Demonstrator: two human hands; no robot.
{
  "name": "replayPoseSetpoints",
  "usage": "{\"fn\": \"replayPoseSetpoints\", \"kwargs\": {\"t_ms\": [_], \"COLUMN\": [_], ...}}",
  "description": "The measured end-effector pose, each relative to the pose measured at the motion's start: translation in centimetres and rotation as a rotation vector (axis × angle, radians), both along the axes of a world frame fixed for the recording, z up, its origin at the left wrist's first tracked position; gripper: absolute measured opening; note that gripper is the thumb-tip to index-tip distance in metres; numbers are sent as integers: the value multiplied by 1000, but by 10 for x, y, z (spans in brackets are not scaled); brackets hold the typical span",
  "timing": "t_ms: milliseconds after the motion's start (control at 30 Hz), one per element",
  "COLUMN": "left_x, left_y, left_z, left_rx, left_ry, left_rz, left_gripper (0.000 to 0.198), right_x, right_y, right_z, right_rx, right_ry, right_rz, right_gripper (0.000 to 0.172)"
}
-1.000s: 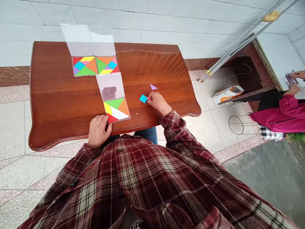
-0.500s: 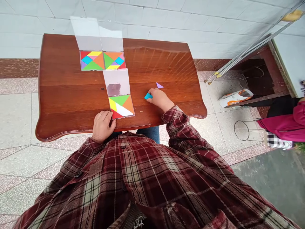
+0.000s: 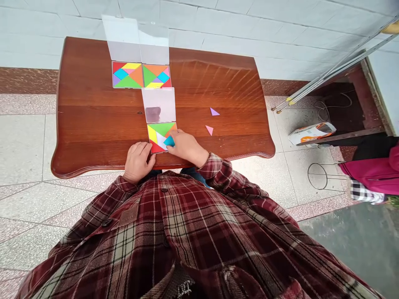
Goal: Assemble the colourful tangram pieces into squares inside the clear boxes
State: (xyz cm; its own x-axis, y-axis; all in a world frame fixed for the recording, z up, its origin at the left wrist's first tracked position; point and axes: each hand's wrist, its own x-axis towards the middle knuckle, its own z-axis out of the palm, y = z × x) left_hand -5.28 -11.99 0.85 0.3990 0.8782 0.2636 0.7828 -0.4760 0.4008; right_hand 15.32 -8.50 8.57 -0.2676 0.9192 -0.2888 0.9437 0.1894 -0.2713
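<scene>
My right hand [image 3: 188, 147] pinches a blue square tangram piece [image 3: 169, 141] over the near tangram case [image 3: 159, 152]. In that case lie green, yellow, red and orange pieces around a bare white area, and the right fingers cover part of the orange one. My left hand [image 3: 139, 161] rests at the table's front edge, fingers laid down and thumb apart, its tips against the case's lower left corner. To the right on the table lie a purple triangle [image 3: 214, 111] and a pink triangle [image 3: 210, 130].
Two filled tangram cases [image 3: 127, 75] stand side by side farther back, their clear lids [image 3: 122, 39] raised. The near case's lid [image 3: 159, 104] lies folded back on the wooden table [image 3: 99, 124]. A tiled wall [image 3: 218, 25] borders the table. At right, a person's magenta sleeve [image 3: 368, 168] shows.
My right hand has carried the blue square left, from the table to above the near case. The pink triangle now shows where that hand was. My left hand stays by the case corner.
</scene>
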Motion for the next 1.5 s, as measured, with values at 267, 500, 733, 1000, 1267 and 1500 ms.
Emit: {"fn": "replayPoseSetpoints", "kwargs": {"t_ms": [267,500,733,1000,1267,1500], "left_x": [2,3,2,-1,-1,-2], "left_y": [0,-2,-2,2,3,3], "left_z": [4,6,6,4,2,1], "left_rx": [-37,-38,-41,50,37,-12], "left_ry": [6,18,8,8,-4,-10], "left_rz": [-7,-5,2,-2,12,6], "left_gripper": [41,41,40,36,38,40], "right_x": [-24,-19,25,139,133,132], "right_y": [-7,-10,1,19,25,33], "right_z": [-7,-9,2,-4,-36,-34], "right_rx": [-22,-36,79,195,112,17], "right_ry": [-90,-69,82,-43,-41,-33], "right_rz": [-15,22,-150,-587,-502,-554], "right_gripper": [38,37,31,31,23,12]}}
